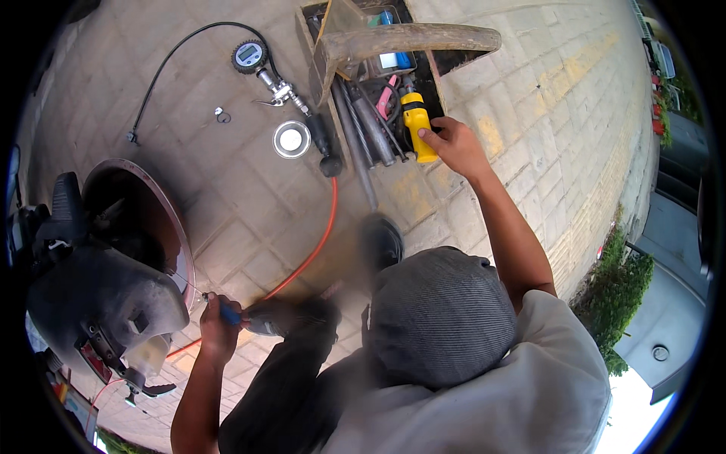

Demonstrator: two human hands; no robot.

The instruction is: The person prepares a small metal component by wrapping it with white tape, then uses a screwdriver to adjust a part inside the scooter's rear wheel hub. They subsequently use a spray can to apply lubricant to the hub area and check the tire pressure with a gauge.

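Observation:
My right hand (456, 146) grips the lower end of a yellow tool (418, 130) with a black band and a metal tip. That tool lies at the right side of a wooden toolbox (314, 64), beside several metal rods (370, 125) and a pink-handled tool (388, 97). At lower left my left hand (219, 327) is closed around a blue-handled tool (229, 312). Its thin shaft points up and left toward a round, reddish-rimmed container (184, 234); what the tip touches I cannot make out.
A tyre inflator gauge (248, 57) with a black hose lies left of the toolbox, beside a round tin (291, 140). An orange air hose (318, 246) crosses the paving. At far left stands a dark vehicle part (106, 310). A grey cap (446, 318) hides the lower middle.

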